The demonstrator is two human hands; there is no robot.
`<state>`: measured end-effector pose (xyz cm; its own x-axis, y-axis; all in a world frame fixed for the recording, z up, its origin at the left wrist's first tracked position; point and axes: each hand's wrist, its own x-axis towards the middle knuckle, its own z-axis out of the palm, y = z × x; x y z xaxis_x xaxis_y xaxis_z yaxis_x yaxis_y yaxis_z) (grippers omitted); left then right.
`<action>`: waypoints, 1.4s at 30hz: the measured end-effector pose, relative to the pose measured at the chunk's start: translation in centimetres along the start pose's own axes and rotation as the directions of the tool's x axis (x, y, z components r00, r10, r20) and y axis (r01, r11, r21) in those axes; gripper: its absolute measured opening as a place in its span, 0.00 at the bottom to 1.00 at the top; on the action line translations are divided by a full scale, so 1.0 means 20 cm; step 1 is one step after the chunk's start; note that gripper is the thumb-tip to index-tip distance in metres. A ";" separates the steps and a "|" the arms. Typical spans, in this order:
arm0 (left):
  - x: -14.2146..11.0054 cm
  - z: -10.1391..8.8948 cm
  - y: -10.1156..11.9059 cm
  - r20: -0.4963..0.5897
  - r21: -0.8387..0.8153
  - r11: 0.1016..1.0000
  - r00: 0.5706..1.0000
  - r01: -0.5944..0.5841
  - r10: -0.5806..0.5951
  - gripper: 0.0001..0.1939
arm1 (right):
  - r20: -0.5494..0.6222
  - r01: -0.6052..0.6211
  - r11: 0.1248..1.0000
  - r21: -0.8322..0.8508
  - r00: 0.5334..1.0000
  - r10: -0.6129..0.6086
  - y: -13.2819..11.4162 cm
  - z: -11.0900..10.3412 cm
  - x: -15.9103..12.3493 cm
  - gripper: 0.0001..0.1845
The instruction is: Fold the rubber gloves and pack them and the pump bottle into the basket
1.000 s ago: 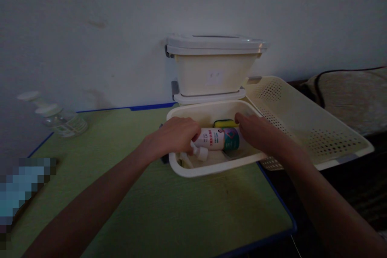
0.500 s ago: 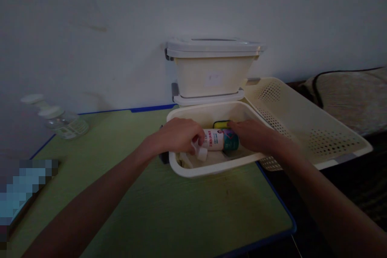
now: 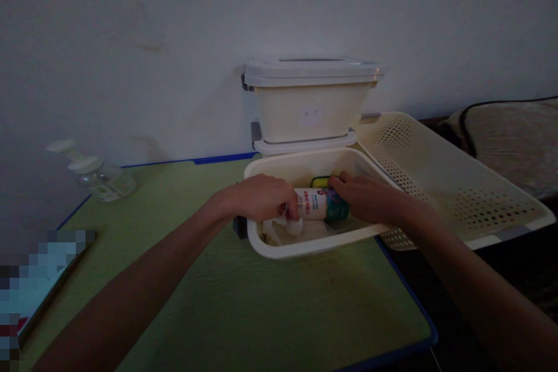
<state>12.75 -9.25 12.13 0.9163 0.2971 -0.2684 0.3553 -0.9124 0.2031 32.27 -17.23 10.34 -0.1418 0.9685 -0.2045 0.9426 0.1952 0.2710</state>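
Observation:
A white and green spray bottle [image 3: 314, 204] lies on its side inside an uncovered cream plastic bin [image 3: 291, 250]. My left hand [image 3: 267, 197] is closed around its white nozzle end. At the green base, my right hand [image 3: 364, 196] has its fingers wrapped on the bottle. Just behind the bottle shows a yellow item with a dark edge [image 3: 321, 182], partly covered by my right fingers. Other whitish things lie at the bottom of the bin, too dim to name.
Behind the bin stands a lidded cream storage box [image 3: 283, 111] on a loose-looking white lid [image 3: 305, 144]. A perforated laundry basket [image 3: 444, 168] sits at the right. A clear pump bottle [image 3: 107, 183] and a pixelated flat object [image 3: 47, 279] are on the green table [image 3: 209, 302].
The view has shifted slightly, moving everything a little to the right. My left fingers have closed further over the nozzle; the bottle stays in the bin between both hands.

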 end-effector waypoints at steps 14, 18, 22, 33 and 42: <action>0.01 0.07 -0.06 -0.455 -0.290 0.954 0.888 -0.072 -0.071 0.16 | -0.231 -0.251 0.957 0.143 0.932 0.279 0.00 -0.01 0.00 0.16; 0.00 0.07 -0.05 -0.461 -0.320 0.945 0.882 -0.065 -0.096 0.15 | -0.200 -0.230 0.971 0.061 0.951 0.237 0.01 0.02 0.01 0.16; 0.00 0.06 -0.05 -0.453 -0.316 0.947 0.885 -0.050 -0.104 0.14 | -0.155 -0.152 0.988 -0.007 0.977 0.149 0.02 0.04 0.01 0.16; 0.00 0.06 -0.05 -0.453 -0.313 0.948 0.886 -0.058 -0.095 0.11 | -0.041 -0.078 0.997 0.004 0.996 0.078 0.01 -0.01 0.01 0.15; -0.03 0.10 -0.06 -0.697 -0.389 0.907 0.695 -0.161 -0.176 0.11 | -0.358 -0.235 0.927 0.292 0.872 0.334 0.04 -0.01 0.04 0.20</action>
<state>11.46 -8.96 10.17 0.7031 0.5630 0.4344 0.2463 -0.7659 0.5939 32.78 -16.38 10.54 0.0832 0.9648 0.2495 0.9954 -0.0922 0.0247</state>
